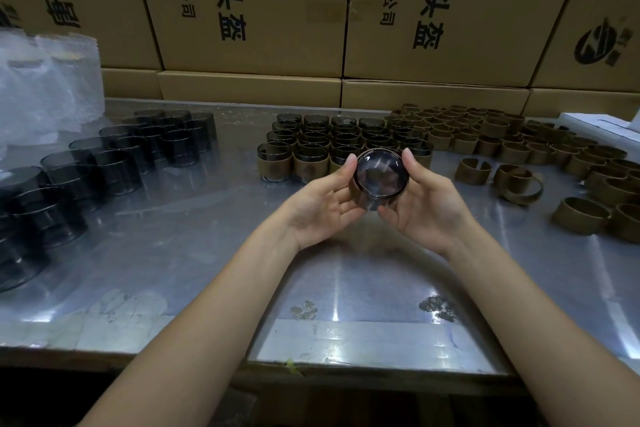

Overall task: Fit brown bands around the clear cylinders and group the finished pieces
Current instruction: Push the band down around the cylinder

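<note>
A clear smoky cylinder (381, 178) is held above the table's middle, its round end turned toward me. My left hand (323, 203) grips its left side with thumb on top, and my right hand (424, 199) grips its right side the same way. A dark brown band seems to wrap its wall, mostly hidden by my fingers. Just behind stands a block of banded cylinders (332, 146) in rows. Bare clear cylinders (114, 163) stand in a long group at the left. Loose brown bands (526, 146) lie heaped at the right.
The shiny metal table (214, 253) has its front edge near me. Stacked cardboard boxes (263, 10) wall off the back. Clear plastic bags (45, 87) stand at the far left, and a white box (609, 125) sits at the far right.
</note>
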Available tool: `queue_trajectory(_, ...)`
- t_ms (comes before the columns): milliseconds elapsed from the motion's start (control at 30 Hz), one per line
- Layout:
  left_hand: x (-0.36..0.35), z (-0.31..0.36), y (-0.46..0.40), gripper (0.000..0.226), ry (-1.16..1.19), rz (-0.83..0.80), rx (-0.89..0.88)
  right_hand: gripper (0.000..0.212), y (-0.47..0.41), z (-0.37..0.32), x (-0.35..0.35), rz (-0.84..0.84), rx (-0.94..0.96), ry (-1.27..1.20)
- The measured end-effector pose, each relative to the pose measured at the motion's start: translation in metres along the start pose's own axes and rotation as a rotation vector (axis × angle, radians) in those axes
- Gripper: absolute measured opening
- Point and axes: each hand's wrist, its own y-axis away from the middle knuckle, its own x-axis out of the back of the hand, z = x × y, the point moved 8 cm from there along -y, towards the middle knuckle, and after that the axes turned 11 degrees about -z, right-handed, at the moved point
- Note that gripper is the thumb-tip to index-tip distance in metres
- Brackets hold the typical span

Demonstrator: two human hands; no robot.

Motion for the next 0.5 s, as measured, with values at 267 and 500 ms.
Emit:
queue_trajectory(267, -0.011, 0.004, 0.000, 0.062, -0.081, -0.092, -0.065, 0.044, 0.000, -0.001, -0.007, -0.091, 0.024, -0.045)
queue_trajectory(500, -0.009, 0.009, 0.002, 0.061, -0.078, -0.011, -0.091, 0.070, 0.000, -0.004, -0.001, -0.043, 0.016, 0.081)
